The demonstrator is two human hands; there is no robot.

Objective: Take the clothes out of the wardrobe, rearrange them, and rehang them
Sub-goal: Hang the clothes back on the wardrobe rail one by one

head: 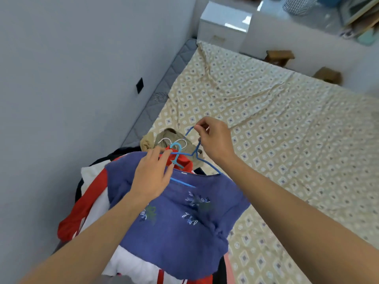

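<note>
A blue embroidered top [180, 226] lies on a pile of clothes [92, 203] at the near left of the bed, with a thin blue hanger [203, 160] partly inside its neckline. My right hand [213, 138] pinches the hook of that blue hanger, lifted above the pile. My left hand [151, 175] rests on the top's left shoulder, fingers touching the hanger's arm near the collar. Under the top lie a red and white garment [82, 210] and an olive garment [174, 138] with other hanger hooks, one light blue [176, 150].
The bed [287, 140] has a beige patterned sheet, bare across its middle and right. A grey wall [61, 78] with a black socket runs along the left. A white bedside cabinet [225, 23] and two wooden stools [279, 56] stand beyond the bed.
</note>
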